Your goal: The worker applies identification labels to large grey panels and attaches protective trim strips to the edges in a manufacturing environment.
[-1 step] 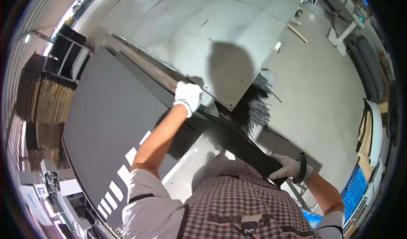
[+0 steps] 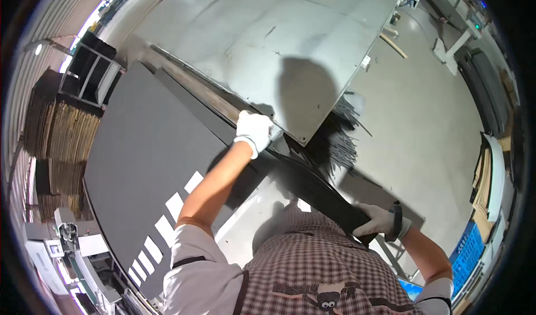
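A bent black sheet [image 2: 315, 189], perhaps several together, stretches in front of me from the table corner toward my right side. My right hand [image 2: 377, 221], in a white glove with a dark band at the wrist, grips its near right end with the thumb on top. Near the table corner is my left hand [image 2: 254, 132], also gloved in white, its fingers closed at the far edge of the dark sheets. Something pale grey shows beside those fingers; what they hold is hidden. Large flat dark grey sheets [image 2: 139, 142] lie to the left, with white light stripes across them.
A grey metal table [image 2: 234, 41] stands ahead, its corner close to my left hand. Thin black offcut strips [image 2: 338, 142] hang or lie beside that corner. Stacked sheets [image 2: 67, 133] stand far left. On the right are a blue crate [image 2: 468, 251] and a wooden stick [image 2: 393, 45].
My left hand has shifted slightly right and nearer along the edge. My right hand stays on the black sheet at about the same place.
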{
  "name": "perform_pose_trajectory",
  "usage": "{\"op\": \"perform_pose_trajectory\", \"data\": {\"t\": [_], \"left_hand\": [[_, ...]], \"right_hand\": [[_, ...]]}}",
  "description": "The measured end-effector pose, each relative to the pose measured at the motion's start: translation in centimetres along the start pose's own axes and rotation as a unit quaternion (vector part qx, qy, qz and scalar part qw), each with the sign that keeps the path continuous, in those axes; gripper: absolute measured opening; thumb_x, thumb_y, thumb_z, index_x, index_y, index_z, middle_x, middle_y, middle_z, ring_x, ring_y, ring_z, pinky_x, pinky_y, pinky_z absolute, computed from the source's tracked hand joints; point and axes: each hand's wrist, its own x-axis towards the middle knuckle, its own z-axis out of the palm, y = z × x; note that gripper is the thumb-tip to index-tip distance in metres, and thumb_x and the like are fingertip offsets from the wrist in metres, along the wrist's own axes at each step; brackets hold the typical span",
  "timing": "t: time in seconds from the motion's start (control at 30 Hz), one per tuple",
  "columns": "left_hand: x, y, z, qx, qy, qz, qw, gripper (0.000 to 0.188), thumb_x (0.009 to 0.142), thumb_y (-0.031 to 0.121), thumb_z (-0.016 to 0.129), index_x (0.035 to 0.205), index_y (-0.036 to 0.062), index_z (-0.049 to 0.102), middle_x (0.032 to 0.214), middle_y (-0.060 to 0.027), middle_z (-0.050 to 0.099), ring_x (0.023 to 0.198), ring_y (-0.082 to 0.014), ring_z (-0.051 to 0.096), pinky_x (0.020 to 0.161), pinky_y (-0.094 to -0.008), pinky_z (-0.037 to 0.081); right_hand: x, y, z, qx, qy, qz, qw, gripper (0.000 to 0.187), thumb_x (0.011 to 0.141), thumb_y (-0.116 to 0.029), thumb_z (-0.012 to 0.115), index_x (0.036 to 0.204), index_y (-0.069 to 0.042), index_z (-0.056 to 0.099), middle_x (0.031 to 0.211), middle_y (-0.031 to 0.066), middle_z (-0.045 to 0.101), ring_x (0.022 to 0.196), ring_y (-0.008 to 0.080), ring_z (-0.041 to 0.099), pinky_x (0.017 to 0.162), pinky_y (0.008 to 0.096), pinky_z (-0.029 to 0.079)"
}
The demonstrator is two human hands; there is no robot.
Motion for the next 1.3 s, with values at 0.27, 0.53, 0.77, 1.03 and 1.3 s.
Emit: {"op": "perform_pose_trajectory", "data": {"t": [0.27, 0.53, 0.77, 1.03, 1.3], "left_hand": [[0.6, -1.5, 1.2, -0.010, 0.029, -0.035, 0.999, 0.015, 0.075, 0.017, 0.058, 0.077, 0.0165, 0.073, 0.076, -0.0106, 0.070, 0.080, -0.0265, 0.068, 0.086, -0.0392, 0.040], [4.3, -14.0, 1.5, -0.004, 0.036, -0.053, 0.998, 0.003, 0.067, 0.019, 0.068, 0.066, 0.0190, 0.071, 0.072, -0.0086, 0.069, 0.077, -0.0272, 0.067, 0.087, -0.0362, 0.043], [6.2, -25.1, 2.9, -0.025, 0.099, -0.062, 0.993, 0.009, 0.060, 0.015, 0.072, 0.059, 0.0225, 0.066, 0.065, -0.0046, 0.067, 0.068, -0.0224, 0.065, 0.086, -0.0330, 0.042], [6.5, -20.1, 2.9, -0.109, 0.234, -0.004, 0.966, 0.007, 0.063, 0.010, 0.067, 0.060, 0.0165, 0.065, 0.062, -0.0041, 0.064, 0.067, -0.0252, 0.060, 0.075, -0.0349, 0.044], [-6.8, -8.3, -0.7, -0.230, 0.328, -0.123, 0.908, 0.058, 0.088, 0.012, 0.053, 0.141, -0.0049, 0.038, 0.148, -0.0262, 0.035, 0.137, -0.0402, 0.035, 0.114, -0.0503, 0.025]], "right_hand": [[6.0, -2.5, 0.5, 0.006, -0.044, -0.001, 0.999, 0.097, 0.070, -0.029, 0.087, 0.144, 0.005, 0.033, 0.127, 0.0160, 0.057, 0.112, 0.0217, 0.057, 0.100, 0.0341, 0.045], [17.6, -9.8, 2.7, -0.022, -0.068, -0.025, 0.997, 0.101, 0.071, -0.035, 0.087, 0.142, 0.010, 0.031, 0.120, 0.0175, 0.061, 0.105, 0.0191, 0.060, 0.092, 0.0337, 0.050], [28.7, -15.3, 4.5, 0.015, -0.129, -0.017, 0.991, 0.092, 0.077, -0.028, 0.082, 0.141, 0.013, 0.030, 0.129, 0.0166, 0.055, 0.115, 0.0178, 0.055, 0.097, 0.0301, 0.046], [28.7, -19.2, 5.7, -0.083, -0.135, -0.075, 0.984, 0.092, 0.080, -0.038, 0.078, 0.141, 0.013, 0.030, 0.135, 0.0191, 0.051, 0.123, 0.0196, 0.049, 0.104, 0.0306, 0.040], [31.9, -19.2, 4.5, -0.434, -0.013, -0.263, 0.861, 0.066, 0.094, -0.048, 0.053, 0.129, 0.008, 0.047, 0.125, 0.0279, 0.051, 0.118, 0.0409, 0.049, 0.101, 0.0460, 0.041]]}}
